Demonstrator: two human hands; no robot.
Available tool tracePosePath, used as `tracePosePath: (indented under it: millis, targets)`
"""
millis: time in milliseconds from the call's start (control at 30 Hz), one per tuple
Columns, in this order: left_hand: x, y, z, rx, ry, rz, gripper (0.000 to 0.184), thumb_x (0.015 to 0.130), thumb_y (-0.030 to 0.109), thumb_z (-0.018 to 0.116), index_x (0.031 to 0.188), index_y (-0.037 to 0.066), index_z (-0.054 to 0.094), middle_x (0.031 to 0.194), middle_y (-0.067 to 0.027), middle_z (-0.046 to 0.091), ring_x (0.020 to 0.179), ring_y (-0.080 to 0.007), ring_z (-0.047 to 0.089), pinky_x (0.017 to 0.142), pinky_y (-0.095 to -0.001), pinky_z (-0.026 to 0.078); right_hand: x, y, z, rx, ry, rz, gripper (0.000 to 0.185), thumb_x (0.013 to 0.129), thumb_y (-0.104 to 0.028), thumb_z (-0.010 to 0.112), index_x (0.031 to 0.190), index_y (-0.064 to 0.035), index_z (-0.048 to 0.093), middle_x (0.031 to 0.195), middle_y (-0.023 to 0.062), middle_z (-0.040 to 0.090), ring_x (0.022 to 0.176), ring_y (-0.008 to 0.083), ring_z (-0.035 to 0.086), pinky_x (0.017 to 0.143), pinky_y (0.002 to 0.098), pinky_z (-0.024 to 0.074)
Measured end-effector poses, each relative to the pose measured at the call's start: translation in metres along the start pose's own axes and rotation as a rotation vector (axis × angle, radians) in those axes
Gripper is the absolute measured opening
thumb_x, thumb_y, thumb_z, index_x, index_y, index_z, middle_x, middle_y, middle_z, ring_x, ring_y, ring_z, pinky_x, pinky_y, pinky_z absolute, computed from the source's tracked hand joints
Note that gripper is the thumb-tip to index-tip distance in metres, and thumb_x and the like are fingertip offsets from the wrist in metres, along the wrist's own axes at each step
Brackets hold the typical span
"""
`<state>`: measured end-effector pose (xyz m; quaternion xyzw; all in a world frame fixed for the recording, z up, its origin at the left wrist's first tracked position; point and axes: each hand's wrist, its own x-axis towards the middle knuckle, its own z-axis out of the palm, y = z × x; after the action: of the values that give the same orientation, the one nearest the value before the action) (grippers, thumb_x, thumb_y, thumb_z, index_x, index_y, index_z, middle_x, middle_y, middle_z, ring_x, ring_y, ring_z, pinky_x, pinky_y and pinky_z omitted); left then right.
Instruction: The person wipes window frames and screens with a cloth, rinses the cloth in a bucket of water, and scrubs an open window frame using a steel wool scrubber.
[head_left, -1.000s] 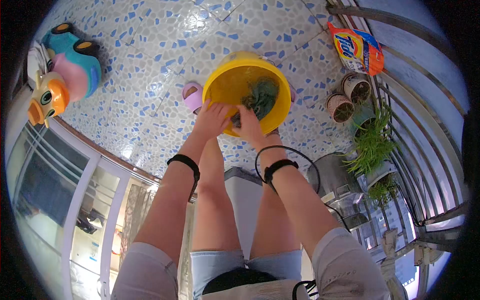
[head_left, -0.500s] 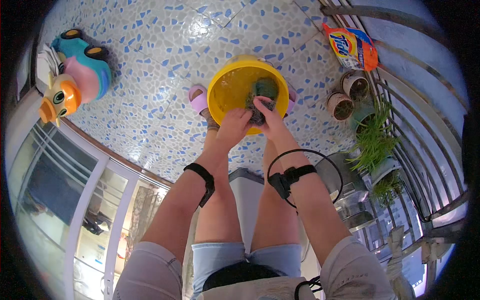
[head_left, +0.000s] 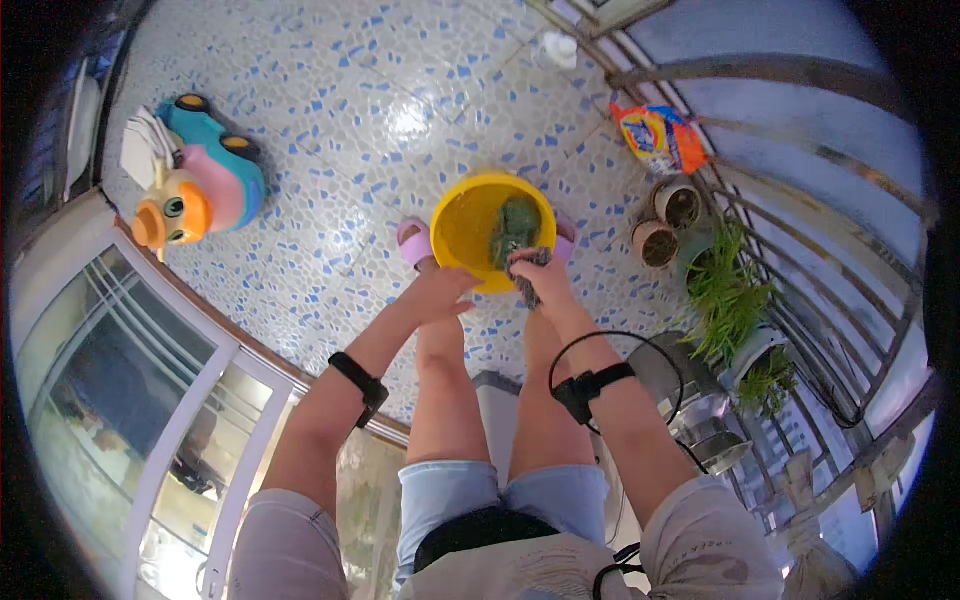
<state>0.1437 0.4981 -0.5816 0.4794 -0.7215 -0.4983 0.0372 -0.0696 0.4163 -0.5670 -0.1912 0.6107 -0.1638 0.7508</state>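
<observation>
- Between the person's feet, each in a lilac sandal (head_left: 414, 245), a round yellow basin (head_left: 492, 180) sits on the speckled tile floor (head_left: 330, 130).
- Inside the basin, toward its right side, lies a bunched dark green cloth (head_left: 517, 220).
- At the basin's near right rim, the right hand (head_left: 547, 280) is closed around a crumpled dark grey cloth (head_left: 527, 268), part of which hangs over the edge; whether it joins the green cloth, I cannot tell.
- By the near left rim, the left hand (head_left: 442, 292) is apart from the right, its fingers loose and holding nothing; whether the fingertips touch the rim is unclear.
- Around each forearm is a black strap (head_left: 358, 388), and a thin black cable (head_left: 640, 340) loops about the right one.
- Off to the right, along the metal railing (head_left: 800, 70), stand an orange detergent bag (head_left: 665, 140), two small flowerpots (head_left: 655, 244) and a leafy green plant (head_left: 730, 300).
- Over on the left, well apart from the basin, is a teal-and-pink duck toy (head_left: 222, 185) with black wheels, near a white-framed glass door (head_left: 165, 430).
</observation>
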Motion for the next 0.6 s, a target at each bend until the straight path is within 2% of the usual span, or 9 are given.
tracePosePath:
  millis: [33,100,167,200,267,333,433,533,600]
  targets:
    - [-0.006,0.012,-0.015,0.019,-0.033,0.043,0.045,0.081,0.024,0.066,0.123,0.010,0.056,0.115,-0.0139,0.059,0.107,-0.0352,0.057,0.089,-0.0460,0.047,-0.011,-0.013,0.006,-0.004,-0.013,-0.028,0.019,0.070,-0.004,0.070,0.088,-0.0023,0.067,0.074,0.0069,0.064,0.057,0.0163,0.058,0.050,0.0282,0.0455]
    - [-0.017,0.045,-0.050,0.050,0.021,0.066,0.045,0.081,0.026,0.065,0.121,0.009,0.058,0.116,-0.0135,0.058,0.109,-0.0347,0.056,0.087,-0.0456,0.048,-0.033,-0.036,0.015,-0.315,-0.050,-0.079,0.006,0.070,-0.005,0.068,0.075,-0.0059,0.065,0.074,0.0013,0.064,0.068,0.0127,0.058,0.062,0.0285,0.0461]
    - [-0.024,0.082,-0.085,0.074,-0.157,-0.122,0.042,0.082,0.026,0.065,0.120,0.009,0.059,0.116,-0.0126,0.058,0.110,-0.0344,0.055,0.086,-0.0454,0.048,-0.041,-0.048,0.021,-0.422,-0.105,-0.151,0.008,0.069,-0.011,0.070,0.072,-0.0044,0.065,0.073,0.0027,0.066,0.069,0.0134,0.061,0.064,0.0304,0.0483]
    - [-0.029,0.093,-0.093,0.085,-0.137,-0.131,0.042,0.082,0.026,0.065,0.120,0.009,0.059,0.116,-0.0126,0.058,0.110,-0.0344,0.055,0.086,-0.0454,0.048,-0.052,-0.061,0.028,-0.552,-0.101,-0.231,0.012,0.069,-0.015,0.070,0.072,-0.0035,0.066,0.074,0.0066,0.067,0.071,0.0177,0.064,0.066,0.0326,0.0499]
    - [-0.045,0.115,-0.101,0.124,0.140,-0.090,0.031,0.083,0.023,0.063,0.110,0.008,0.062,0.111,-0.0121,0.060,0.106,-0.0331,0.057,0.085,-0.0469,0.047,-0.077,-0.081,0.040,-0.689,-0.114,-0.318,0.017,0.069,-0.018,0.071,0.073,-0.0025,0.067,0.076,0.0104,0.069,0.073,0.0219,0.066,0.068,0.0349,0.0516]
    - [-0.059,0.139,-0.116,0.141,0.121,-0.170,0.025,0.084,0.022,0.061,0.103,0.007,0.062,0.106,-0.0129,0.061,0.102,-0.0332,0.058,0.083,-0.0467,0.047,-0.101,-0.113,0.054,-1.095,-0.109,-0.393,0.029,0.068,-0.027,0.073,0.083,-0.0013,0.069,0.084,0.0183,0.070,0.080,0.0322,0.068,0.073,0.0400,0.0531]
    - [-0.103,0.184,-0.147,0.144,0.176,-0.260,0.016,0.085,0.019,0.059,0.093,0.005,0.061,0.097,-0.0146,0.062,0.094,-0.0340,0.060,0.080,-0.0458,0.048,-0.133,-0.143,0.065,-1.297,-0.264,-0.478,0.036,0.068,-0.031,0.073,0.089,-0.0014,0.069,0.088,0.0217,0.069,0.084,0.0364,0.066,0.075,0.0424,0.0531]
    - [-0.169,0.230,-0.164,0.107,0.352,-0.300,0.013,0.085,0.017,0.057,0.089,0.005,0.061,0.093,-0.0160,0.063,0.090,-0.0355,0.060,0.078,-0.0445,0.048,-0.177,-0.165,0.072,-1.336,-0.288,-0.563,0.040,0.068,-0.032,0.073,0.091,0.0000,0.068,0.089,0.0224,0.068,0.084,0.0368,0.066,0.076,0.0428,0.0529]
    - [-0.211,0.256,-0.167,0.091,0.457,-0.331,0.013,0.086,0.017,0.057,0.090,0.005,0.061,0.092,-0.0166,0.062,0.089,-0.0362,0.060,0.077,-0.0439,0.048,-0.209,-0.180,0.078,-1.343,-0.260,-0.688,0.020,0.066,-0.026,0.072,0.077,-0.0098,0.069,0.071,0.0124,0.067,0.069,0.0282,0.066,0.066,0.0379,0.0510]
